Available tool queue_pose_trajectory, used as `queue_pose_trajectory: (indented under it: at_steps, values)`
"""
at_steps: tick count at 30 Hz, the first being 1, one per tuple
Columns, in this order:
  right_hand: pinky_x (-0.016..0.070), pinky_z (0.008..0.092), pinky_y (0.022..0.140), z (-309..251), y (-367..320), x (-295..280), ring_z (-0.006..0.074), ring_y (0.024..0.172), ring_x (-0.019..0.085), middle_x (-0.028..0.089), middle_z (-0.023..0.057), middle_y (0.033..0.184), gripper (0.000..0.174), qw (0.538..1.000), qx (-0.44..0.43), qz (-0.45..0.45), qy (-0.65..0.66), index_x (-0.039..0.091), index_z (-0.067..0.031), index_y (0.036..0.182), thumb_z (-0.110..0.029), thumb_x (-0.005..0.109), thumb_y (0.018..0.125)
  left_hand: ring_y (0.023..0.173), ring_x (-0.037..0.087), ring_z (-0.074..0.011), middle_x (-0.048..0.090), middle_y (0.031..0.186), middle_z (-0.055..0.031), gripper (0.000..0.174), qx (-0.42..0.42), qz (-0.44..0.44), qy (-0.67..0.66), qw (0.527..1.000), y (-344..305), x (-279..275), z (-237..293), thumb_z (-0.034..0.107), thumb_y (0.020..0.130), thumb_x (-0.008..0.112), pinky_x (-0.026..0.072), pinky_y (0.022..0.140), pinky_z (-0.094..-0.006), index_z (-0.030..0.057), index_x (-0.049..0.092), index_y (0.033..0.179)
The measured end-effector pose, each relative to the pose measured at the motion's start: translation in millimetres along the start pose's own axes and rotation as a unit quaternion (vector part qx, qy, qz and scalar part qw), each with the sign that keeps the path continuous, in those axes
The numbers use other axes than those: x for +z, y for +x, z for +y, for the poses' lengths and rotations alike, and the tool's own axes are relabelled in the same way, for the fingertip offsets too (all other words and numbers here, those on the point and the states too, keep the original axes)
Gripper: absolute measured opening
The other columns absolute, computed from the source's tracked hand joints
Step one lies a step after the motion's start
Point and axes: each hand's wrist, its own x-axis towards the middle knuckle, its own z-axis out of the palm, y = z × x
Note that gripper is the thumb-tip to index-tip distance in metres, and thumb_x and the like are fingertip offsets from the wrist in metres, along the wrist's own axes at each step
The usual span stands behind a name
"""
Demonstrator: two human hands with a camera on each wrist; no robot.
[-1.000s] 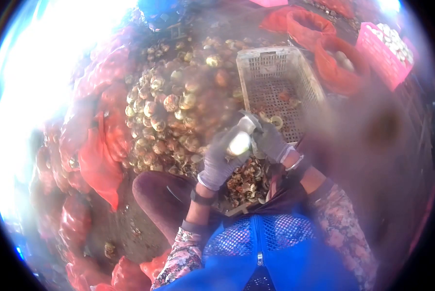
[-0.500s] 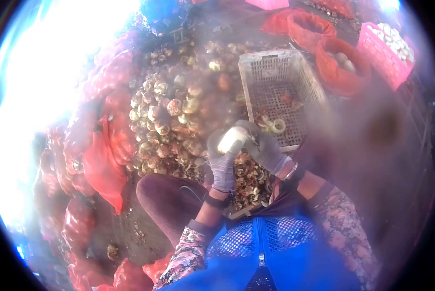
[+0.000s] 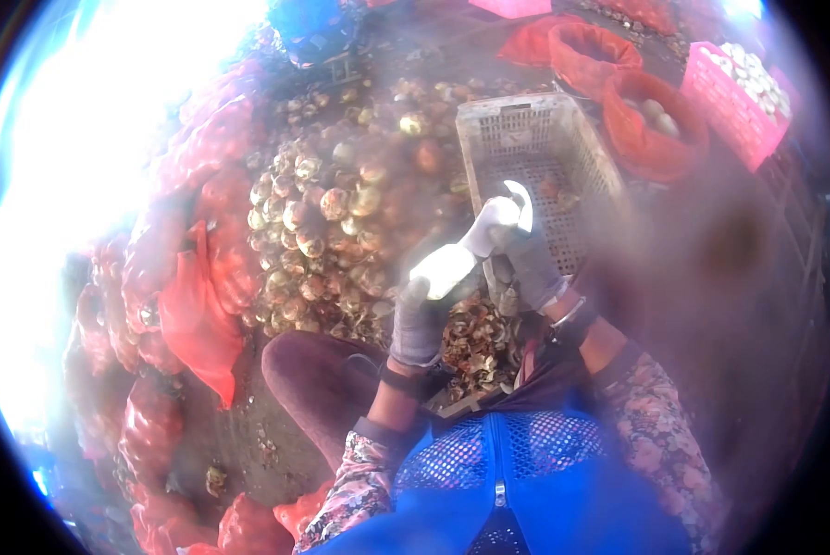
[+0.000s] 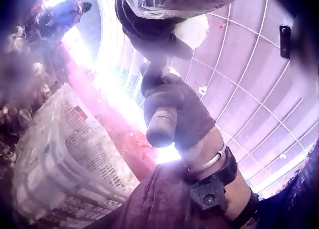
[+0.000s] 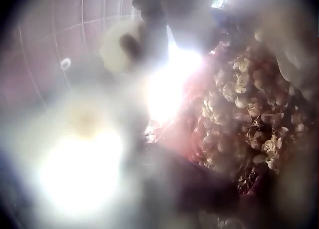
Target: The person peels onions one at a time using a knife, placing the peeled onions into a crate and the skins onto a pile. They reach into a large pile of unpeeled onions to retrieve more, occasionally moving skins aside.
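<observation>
My gloved left hand [image 3: 418, 324] grips a peeled white onion [image 3: 445, 270], overexposed in the head view. In the left wrist view the same onion [image 4: 193, 32] shows pale behind dark gloved fingers. Close beside it on the right, my gloved right hand [image 3: 531, 268] is curled round a knife [image 4: 162, 127], whose short round handle sticks out of the fist; glare and fingers hide the blade. A curved white strip [image 3: 524, 205] stands out beyond the right hand, over the crate. Much of the right wrist view is blurred and glaring.
Ahead stands a pale slatted crate [image 3: 503, 104] with scraps in it. Unpeeled onions [image 3: 295, 217] are heaped to its left, beside red mesh sacks [image 3: 198, 310]. Dry skins [image 3: 480, 356] lie between my legs. Open red sacks [image 3: 656, 148] and a pink crate [image 3: 734, 125] stand back right.
Both hands were closed together round the onion. Now the right hand has drawn away up and to the right, the onion sits lower left, and the curved white strip shows over the crate.
</observation>
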Motion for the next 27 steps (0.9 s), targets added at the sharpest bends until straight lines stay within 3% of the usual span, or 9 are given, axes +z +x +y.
queue_pose_trajectory:
  at_steps: [5, 9, 15, 17, 18, 21, 23, 26, 27]
  values:
    - [0.0492, 0.0211, 0.063, -23, -8, 12, 0.0047, 0.077, 0.059, 0.063, 0.0027, 0.098, 0.054, 0.997, -0.053, 0.028, -0.038, 0.045, 0.0036, 0.138, -0.010, 0.062, 0.089, 0.113, 0.061, -0.0288, 0.058, 0.126, -0.0164, 0.068, -0.033, 0.016, -0.094, 0.995, 11, -10, -12, 0.039, 0.088, 0.070, 0.0515, 0.100, -0.0410, -0.0008, 0.045, 0.137]
    - [0.0471, 0.0211, 0.045, -8, -8, 15, 0.0056, 0.056, 0.058, 0.066, 0.0064, 0.099, 0.050, 0.969, -0.155, 0.008, -0.194, 0.046, -0.0013, 0.140, -0.008, 0.058, 0.093, 0.105, 0.064, -0.0225, 0.064, 0.115, -0.0127, 0.053, 0.013, 0.041, 0.043, 0.998, 8, -4, -16, 0.037, 0.092, 0.063, 0.0534, 0.092, -0.0357, -0.0034, 0.056, 0.125]
    - [0.0518, 0.0209, 0.056, -11, 4, 18, 0.0050, 0.065, 0.061, 0.065, 0.0020, 0.101, 0.037, 0.931, -0.294, 0.114, -0.185, 0.054, -0.0004, 0.129, -0.011, 0.057, 0.094, 0.107, 0.062, -0.0226, 0.063, 0.120, -0.0110, 0.046, -0.099, -0.005, -0.141, 0.985, 10, -31, -17, 0.024, 0.092, 0.067, 0.0508, 0.089, -0.0301, 0.0047, 0.050, 0.131]
    - [0.0523, 0.0219, 0.060, -25, 13, 0, 0.0047, 0.071, 0.061, 0.065, 0.0024, 0.101, 0.031, 0.960, -0.191, 0.113, -0.169, 0.057, 0.0000, 0.124, -0.012, 0.056, 0.095, 0.105, 0.063, -0.0223, 0.064, 0.118, -0.0105, 0.046, 0.100, 0.002, 0.166, 0.981, 9, -41, -37, 0.027, 0.092, 0.066, 0.0503, 0.086, -0.0288, 0.0044, 0.053, 0.129]
    - [0.0531, 0.0235, 0.064, -38, 17, -15, 0.0051, 0.076, 0.062, 0.064, 0.0028, 0.101, 0.029, 0.986, -0.043, 0.092, -0.132, 0.058, -0.0002, 0.120, -0.013, 0.056, 0.095, 0.105, 0.063, -0.0222, 0.065, 0.117, -0.0103, 0.045, 0.195, 0.005, 0.314, 0.929, 8, -45, -45, 0.029, 0.092, 0.066, 0.0500, 0.085, -0.0282, 0.0042, 0.054, 0.128]
    - [0.0535, 0.0314, 0.074, -61, 10, -15, 0.0125, 0.091, 0.062, 0.061, 0.0073, 0.113, 0.026, 0.934, -0.026, 0.070, -0.350, 0.062, -0.0027, 0.112, -0.017, 0.062, 0.090, 0.104, 0.063, -0.0220, 0.067, 0.111, -0.0108, 0.048, 0.178, -0.005, 0.465, 0.867, 11, -38, -28, 0.038, 0.093, 0.064, 0.0496, 0.088, -0.0307, 0.0016, 0.057, 0.125]
    - [0.0544, 0.0339, 0.077, -46, 12, -14, 0.0169, 0.098, 0.063, 0.059, 0.0107, 0.122, 0.031, 0.806, -0.166, -0.011, -0.568, 0.062, -0.0046, 0.113, -0.020, 0.065, 0.087, 0.100, 0.063, -0.0213, 0.066, 0.109, -0.0111, 0.053, 0.030, 0.055, 0.140, 0.988, 10, -24, -15, 0.044, 0.094, 0.062, 0.0495, 0.091, -0.0332, 0.0004, 0.058, 0.123]
    - [0.0550, 0.0356, 0.084, -16, 14, 4, 0.0219, 0.109, 0.065, 0.059, 0.0171, 0.132, 0.041, 0.685, -0.320, -0.138, -0.640, 0.063, -0.0075, 0.120, -0.023, 0.070, 0.083, 0.098, 0.063, -0.0194, 0.065, 0.110, -0.0104, 0.056, -0.031, 0.054, -0.013, 0.998, 10, -12, -8, 0.047, 0.093, 0.063, 0.0515, 0.088, -0.0326, 0.0002, 0.058, 0.123]
    - [0.0551, 0.0344, 0.083, -9, 4, 11, 0.0219, 0.106, 0.067, 0.062, 0.0174, 0.127, 0.044, 0.778, -0.265, -0.140, -0.552, 0.062, -0.0067, 0.122, -0.024, 0.070, 0.083, 0.098, 0.063, -0.0191, 0.065, 0.110, -0.0105, 0.056, -0.010, 0.069, 0.035, 0.997, 8, -9, -7, 0.047, 0.092, 0.064, 0.0516, 0.088, -0.0323, 0.0002, 0.057, 0.123]
